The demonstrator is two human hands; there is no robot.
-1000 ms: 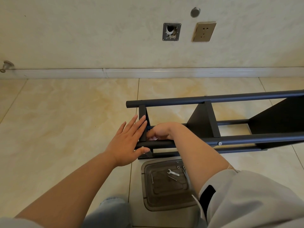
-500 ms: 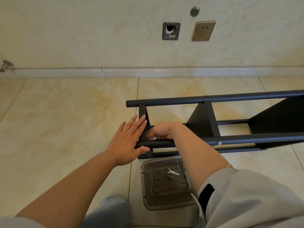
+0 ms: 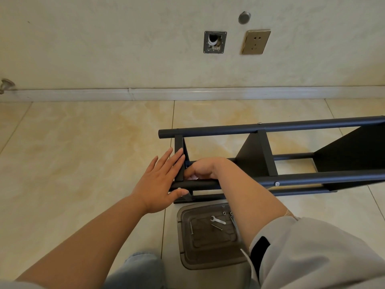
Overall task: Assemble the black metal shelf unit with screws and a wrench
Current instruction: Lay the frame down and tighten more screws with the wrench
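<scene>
Almost nothing has moved since 1 sec ago; both hands sit in the same spots. The black shelf unit (image 3: 291, 161) lies on its side on the floor, near the wall. Left hand (image 3: 159, 182) is flat w/ fingers straight, pressing the end piece, thumb under the front bar. Right hand (image 3: 205, 168) is curled inside the corner; can't tell what it pinches, prob. a screw. The wrench (image 3: 218, 220) lies in the brown tray (image 3: 210, 257), not in use. What could go wrong: a small screw could slip and roll off, or go in crooked if the frame shifts under the push.
</scene>
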